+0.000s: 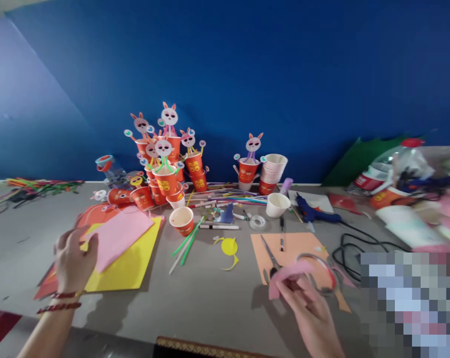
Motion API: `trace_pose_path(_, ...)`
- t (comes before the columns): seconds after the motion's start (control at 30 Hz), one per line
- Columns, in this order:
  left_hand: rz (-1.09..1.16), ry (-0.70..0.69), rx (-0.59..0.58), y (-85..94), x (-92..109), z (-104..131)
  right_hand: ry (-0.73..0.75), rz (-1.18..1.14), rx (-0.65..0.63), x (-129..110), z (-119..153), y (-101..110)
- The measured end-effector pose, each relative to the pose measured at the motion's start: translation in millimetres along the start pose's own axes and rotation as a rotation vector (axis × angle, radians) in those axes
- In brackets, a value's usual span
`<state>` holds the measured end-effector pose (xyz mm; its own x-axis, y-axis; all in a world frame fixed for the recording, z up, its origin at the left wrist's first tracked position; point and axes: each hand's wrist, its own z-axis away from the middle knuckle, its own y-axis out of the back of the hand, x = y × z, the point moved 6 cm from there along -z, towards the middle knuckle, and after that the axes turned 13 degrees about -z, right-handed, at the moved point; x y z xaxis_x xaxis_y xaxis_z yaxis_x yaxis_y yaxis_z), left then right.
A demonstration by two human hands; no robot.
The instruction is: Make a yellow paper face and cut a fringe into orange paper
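Note:
At the left, my left hand is above a pile of coloured paper, its fingers curved and the thumb apart. It is at the left edge of a pink paper sheet, which lies over a yellow sheet and orange-red sheets. Between thumb and fingertips, as far as I can see, is only a gap. At the lower right, my right hand pinches a small curved piece of pink paper. Below that piece are scissors, partly hidden, and an orange paper sheet. A tape roll is close beside them.
Red paper cups with rabbit figures stand at the back. Stacked cups, a white cup, green straws and yellow scraps are mid-table. A blue glue gun, its black cord and a bottle are right.

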<state>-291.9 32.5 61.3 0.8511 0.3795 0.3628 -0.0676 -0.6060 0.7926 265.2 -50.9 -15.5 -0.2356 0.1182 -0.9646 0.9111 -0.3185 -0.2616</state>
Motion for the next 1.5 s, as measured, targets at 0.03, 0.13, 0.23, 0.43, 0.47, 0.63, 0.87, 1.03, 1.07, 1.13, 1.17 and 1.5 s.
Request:
trace_pose_path(0.03, 0.105, -0.154, -0.009, 1.3, 26.4, 10.3, 0.020, 0.037, -0.065, -4.1, 0.1, -7.6)
trace_pose_path(0.13, 0.436, -0.532, -0.190, 3.0, 115.9, 58.9, 0.046, 0.102, -0.201, -11.6, 1.5, -28.5)
trace_pose_path(0.23, 0.604, -0.701, -0.617, -8.7, 197.1, 123.1, 0.054, 0.128, -0.230, -9.6, 3.9, -41.6)
trace_pose_path(0.43, 0.826, -0.512, -1.358, -42.1, 267.3, 220.6, 0.297, 0.335, -0.341, -25.4, 9.0, -61.0)
trace_pose_path(0.47, 0.877, -0.473, -1.377, -44.4, 270.8, 225.0, 0.390, 0.398, -0.369, -34.2, 9.1, -64.4)
trace_pose_path(0.63, 1.088, -0.212, -1.496, -50.7, 274.8, 230.7, 0.832, 0.655, -0.523, -68.8, 7.0, -84.5)
trace_pose_path(0.87, 1.226, -0.083, -1.210, -57.7, 271.3, 209.1, 1.006, 0.768, -0.598, -61.9, 2.9, -100.2)
trace_pose_path(1.03, 1.214, -0.132, -1.111, -61.5, 268.6, 202.0, 0.952, 0.636, -0.703, -57.5, 7.2, -101.0)
trace_pose_path(1.07, 1.198, -0.158, -1.087, -61.4, 267.9, 201.9, 0.905, 0.595, -0.692, -56.5, 5.4, -100.7)
trace_pose_path(1.13, 1.159, -0.224, -1.067, -60.9, 267.4, 204.2, 0.782, 0.512, -0.637, -52.2, -0.6, -99.4)
trace_pose_path(1.17, 1.144, -0.253, -1.079, -60.8, 267.6, 206.3, 0.706, 0.482, -0.603, -48.4, -4.3, -98.7)
trace_pose_path(1.5, 1.056, -0.356, -1.151, -51.9, 271.6, 212.5, 0.259, 0.475, -0.524, -20.5, -21.2, -96.2)
